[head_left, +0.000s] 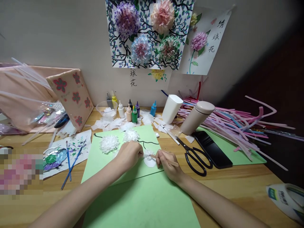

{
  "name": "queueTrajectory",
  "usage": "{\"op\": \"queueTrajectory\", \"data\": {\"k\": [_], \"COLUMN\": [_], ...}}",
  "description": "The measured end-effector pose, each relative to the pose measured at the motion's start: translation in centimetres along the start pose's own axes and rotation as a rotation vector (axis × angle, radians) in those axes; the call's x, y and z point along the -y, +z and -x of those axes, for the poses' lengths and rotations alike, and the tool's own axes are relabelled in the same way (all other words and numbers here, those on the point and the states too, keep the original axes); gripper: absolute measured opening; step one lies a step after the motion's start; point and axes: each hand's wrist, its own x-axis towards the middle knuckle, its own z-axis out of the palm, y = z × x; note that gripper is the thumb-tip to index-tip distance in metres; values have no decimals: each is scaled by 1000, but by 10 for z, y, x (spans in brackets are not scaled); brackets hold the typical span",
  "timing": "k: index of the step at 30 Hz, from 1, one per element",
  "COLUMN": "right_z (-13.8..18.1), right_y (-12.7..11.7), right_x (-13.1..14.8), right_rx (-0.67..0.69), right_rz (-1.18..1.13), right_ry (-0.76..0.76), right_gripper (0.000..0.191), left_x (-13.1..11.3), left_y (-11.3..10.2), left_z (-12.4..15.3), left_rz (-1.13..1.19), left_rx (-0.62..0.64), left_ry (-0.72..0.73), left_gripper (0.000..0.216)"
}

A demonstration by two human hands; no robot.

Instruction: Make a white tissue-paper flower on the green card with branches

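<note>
Back-left clear bowl (pixel 103 105) holds tissue scraps (pixel 108 110). Right hand (pixel 167 164) pinches thin wooden stick (pixel 171 162); left hand (pixel 129 155) fingers curled over fluffy white tissue (pixel 149 157), grip unclear.

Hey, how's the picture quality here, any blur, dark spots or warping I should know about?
Head view: lit evenly over the desk, with soft shadows beside the forearms on the green paper; the far right side falls into dark; wide-angle warping stretches the frame edges; a pixelated patch covers the lower left; the left hand and the right hand, gripping a wooden stick, are sharp.
</note>
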Motion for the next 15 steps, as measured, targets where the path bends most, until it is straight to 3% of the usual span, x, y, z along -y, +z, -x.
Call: {"op": "queueTrajectory", "data": {"k": [5, 9, 11, 15], "right_z": [6, 8, 8, 8], "right_y": [-1, -1, -1, 0], "right_x": [-4, -5, -6, -7], "right_rx": [-117, -158, -153, -155], "right_rz": [-21, -36, -50, -71], "right_ry": [-50, -59, -55, -39], "right_gripper": [48, 49, 49, 48], "left_x": [13, 45, 60, 77], "left_y": [-24, -54, -59, -49], "left_z": [0, -20, -38, -71], "left_rz": [17, -62, -92, -76], "left_rx": [-31, -311, -301, -262], "left_ry": [-26, -288, -401, -452], "left_gripper": [20, 24, 23, 20]}}
